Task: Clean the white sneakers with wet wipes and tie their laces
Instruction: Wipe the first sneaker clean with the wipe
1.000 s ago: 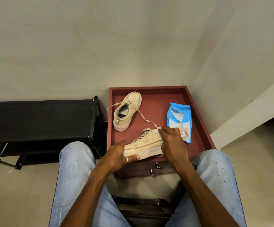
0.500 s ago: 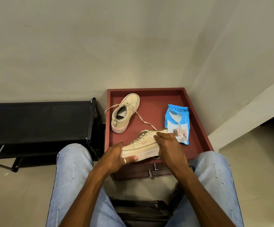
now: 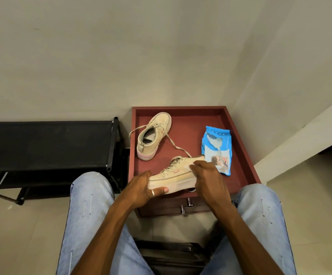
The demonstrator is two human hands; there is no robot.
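my left hand (image 3: 141,190) keeps its grip clamped on the near sneaker (image 3: 176,173) heel; my right hand (image 3: 208,179) has slid down over the toe, clamped there. it sits at the tabletop (image 3: 190,124) front edge, wipes pack (image 3: 217,147) just beside. wiping looks under way.

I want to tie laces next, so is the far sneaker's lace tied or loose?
Loose. The far sneaker stands upright, and its lace trails untied across the red cabinet top.
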